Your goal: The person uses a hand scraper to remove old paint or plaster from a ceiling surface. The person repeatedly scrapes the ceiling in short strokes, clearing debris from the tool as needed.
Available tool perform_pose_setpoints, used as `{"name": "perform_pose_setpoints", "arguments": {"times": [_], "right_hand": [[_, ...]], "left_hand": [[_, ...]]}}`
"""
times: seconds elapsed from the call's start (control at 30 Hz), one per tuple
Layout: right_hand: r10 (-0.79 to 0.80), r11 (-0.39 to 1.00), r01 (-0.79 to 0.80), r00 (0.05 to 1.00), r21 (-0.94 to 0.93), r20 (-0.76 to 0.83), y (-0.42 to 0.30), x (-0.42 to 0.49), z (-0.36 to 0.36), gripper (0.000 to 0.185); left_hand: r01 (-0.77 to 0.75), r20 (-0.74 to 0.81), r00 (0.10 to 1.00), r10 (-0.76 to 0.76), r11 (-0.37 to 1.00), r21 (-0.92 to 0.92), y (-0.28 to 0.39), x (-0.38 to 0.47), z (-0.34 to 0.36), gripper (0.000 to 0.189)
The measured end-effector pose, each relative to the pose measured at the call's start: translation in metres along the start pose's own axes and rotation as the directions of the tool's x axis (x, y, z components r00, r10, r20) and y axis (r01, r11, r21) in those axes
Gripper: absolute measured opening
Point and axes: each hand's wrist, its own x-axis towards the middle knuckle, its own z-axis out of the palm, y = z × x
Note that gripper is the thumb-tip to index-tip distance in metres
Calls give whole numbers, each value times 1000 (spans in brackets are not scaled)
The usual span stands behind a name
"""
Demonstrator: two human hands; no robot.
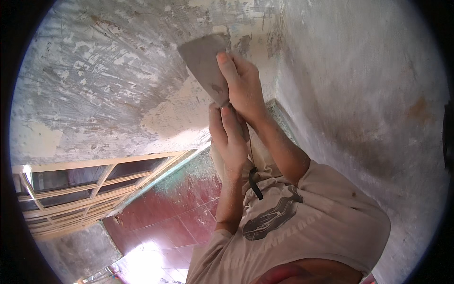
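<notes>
Both hands are on a broad scraper with a flat grey metal blade point(205, 62), raised before the wall point(117, 81) with its wide edge towards the top of the view. My left hand point(228, 136) is closed round the handle end, just below the narrow neck of the blade. Above it, my right hand point(244, 83) grips the blade's right side, thumb lying on the flat face. The handle is mostly hidden by the fingers. Whether the blade's edge touches the wall cannot be told. Behind it, the wall shows grey scraped marks and cream patches.
A second grey wall point(358, 88) meets the first at a corner close on the right. A cream-framed window or grille point(103, 181) is at the lower left. Dusty dark red floor tiles point(170, 216) lie below, with bright light on them.
</notes>
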Motion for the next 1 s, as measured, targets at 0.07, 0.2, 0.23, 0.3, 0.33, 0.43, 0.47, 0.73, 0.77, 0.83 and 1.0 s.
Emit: {"name": "perform_pose_setpoints", "arguments": {"times": [0.07,0.2,0.23,0.3,0.33,0.43,0.47,0.73,0.77,0.83,1.0], "right_hand": [[-18,998,18,1000,64,7,-5,6,0,50],[26,999,-25,999,33,-30,2,-1,-3,52],[6,1000,-6,999,20,-31,-19,7,0,53],[-23,1000,23,999,19,-24,-32,16,0,54],[-33,999,33,999,32,-16,-32,20,1,55],[50,993,-48,999,109,-10,-12,4,-2,53],[79,986,-77,997,147,-8,1,-5,-5,52],[-13,1000,13,1000,23,-3,-9,8,-3,45],[-23,1000,23,1000,17,13,-5,6,-6,45],[-28,1000,28,999,13,46,-7,-2,-6,44],[55,995,-59,997,75,57,-23,5,-2,42]], "left_hand": [[24,58,998,-22,999,-28,10,0,0,26],[40,9,999,-41,996,74,4,-10,3,24],[14,38,999,-15,999,42,13,-3,5,25],[-32,101,994,35,999,-29,33,20,8,28],[-29,121,992,29,1000,1,37,21,9,30],[88,34,995,-94,986,144,27,-7,8,29],[128,-1,991,-131,971,200,14,-14,7,28],[63,-29,998,-61,995,81,24,-9,14,30],[67,-35,997,-64,995,71,17,-11,14,30],[85,-54,995,-82,995,59,11,-16,11,31],[48,-6,999,-48,999,-3,25,-6,12,30]]}}
